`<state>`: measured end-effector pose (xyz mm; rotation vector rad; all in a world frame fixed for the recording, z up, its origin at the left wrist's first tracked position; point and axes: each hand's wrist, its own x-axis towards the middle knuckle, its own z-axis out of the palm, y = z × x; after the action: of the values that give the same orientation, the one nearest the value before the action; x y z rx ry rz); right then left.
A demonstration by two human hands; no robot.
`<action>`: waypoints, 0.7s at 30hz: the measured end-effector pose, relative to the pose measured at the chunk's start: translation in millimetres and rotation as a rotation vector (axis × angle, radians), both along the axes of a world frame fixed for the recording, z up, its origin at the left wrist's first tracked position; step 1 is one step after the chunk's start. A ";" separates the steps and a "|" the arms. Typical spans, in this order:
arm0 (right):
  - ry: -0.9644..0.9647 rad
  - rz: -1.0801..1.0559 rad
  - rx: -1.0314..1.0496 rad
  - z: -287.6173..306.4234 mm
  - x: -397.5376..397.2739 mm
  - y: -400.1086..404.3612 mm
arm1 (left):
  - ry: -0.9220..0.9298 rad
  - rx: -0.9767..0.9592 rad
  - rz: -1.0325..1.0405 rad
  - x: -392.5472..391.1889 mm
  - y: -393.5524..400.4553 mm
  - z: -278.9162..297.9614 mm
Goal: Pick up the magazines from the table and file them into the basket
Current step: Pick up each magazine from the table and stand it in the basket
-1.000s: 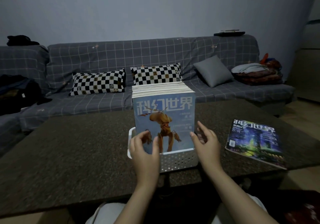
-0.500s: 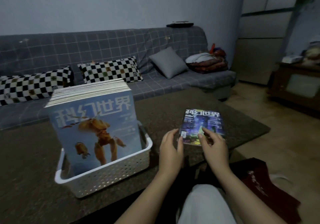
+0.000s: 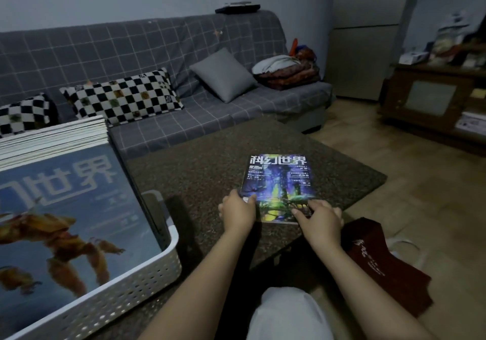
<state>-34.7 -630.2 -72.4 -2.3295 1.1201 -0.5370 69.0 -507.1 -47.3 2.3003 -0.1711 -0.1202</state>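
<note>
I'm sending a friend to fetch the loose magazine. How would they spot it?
On the dark table before the sofa, right of the white basket, one magazine lies flat near the front edge. Its purple-and-green cover differs from the upright blue ones filed in the basket.

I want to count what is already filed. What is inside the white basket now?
The white basket holds a row of upright magazines. Only the front cover, blue with an orange creature, and the top edges show. The other covers and the basket floor are hidden.
</note>
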 end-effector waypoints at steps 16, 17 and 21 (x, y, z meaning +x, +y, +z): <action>-0.381 0.063 0.614 20.3 -56.5 31.9 | -0.091 -0.476 -0.092 -67.8 68.2 29.9; -0.412 0.089 0.652 25.5 -59.0 38.8 | -0.099 -0.512 -0.100 -74.2 78.8 33.6; -0.590 0.214 0.769 52.0 -64.9 66.8 | -0.192 -0.653 -0.130 -94.5 119.2 48.0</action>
<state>-99.7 -563.4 -20.4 -1.4570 0.6219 -0.5370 -25.4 -388.0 0.7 1.6456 -0.3955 0.0834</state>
